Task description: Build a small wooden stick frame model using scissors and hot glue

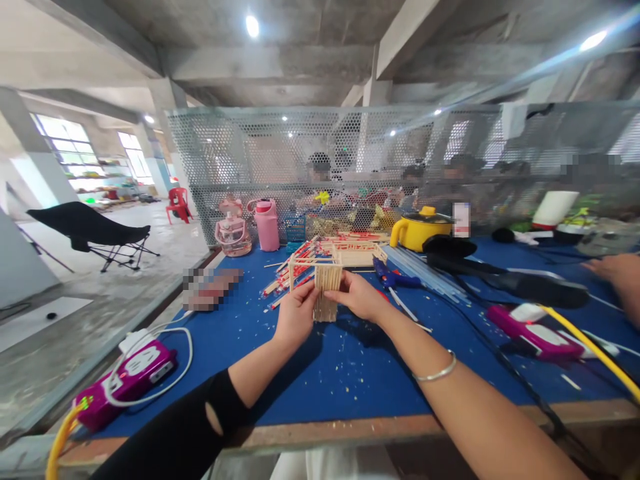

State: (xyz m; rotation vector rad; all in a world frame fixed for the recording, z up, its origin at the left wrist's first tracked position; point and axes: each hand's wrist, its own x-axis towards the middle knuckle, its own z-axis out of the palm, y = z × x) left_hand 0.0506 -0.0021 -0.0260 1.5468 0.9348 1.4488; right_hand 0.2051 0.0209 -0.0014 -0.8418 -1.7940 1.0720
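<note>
A small structure of pale wooden sticks [327, 277] is held up above the blue table, with a panel of side-by-side sticks facing me and a thin open frame reaching left. My left hand [299, 310] pinches the panel's left edge. On its right edge, my right hand [361, 297] is closed, thumb across the front. Behind the hands lie bundles of sticks with red and clear wrapping [285, 277] and another stick frame [359, 255]. A blue glue gun [400, 277] lies to the right of my right hand, near translucent glue sticks [427, 272].
Purple power strips [127, 377] [535, 333] sit at both sides with cables. Pink bottles [267, 225], a yellow pot [424, 229] and a black long-handled object [525, 283] stand or lie farther back. A perforated metal screen [265, 147] rises behind. Another person's hand [620, 277] shows at right.
</note>
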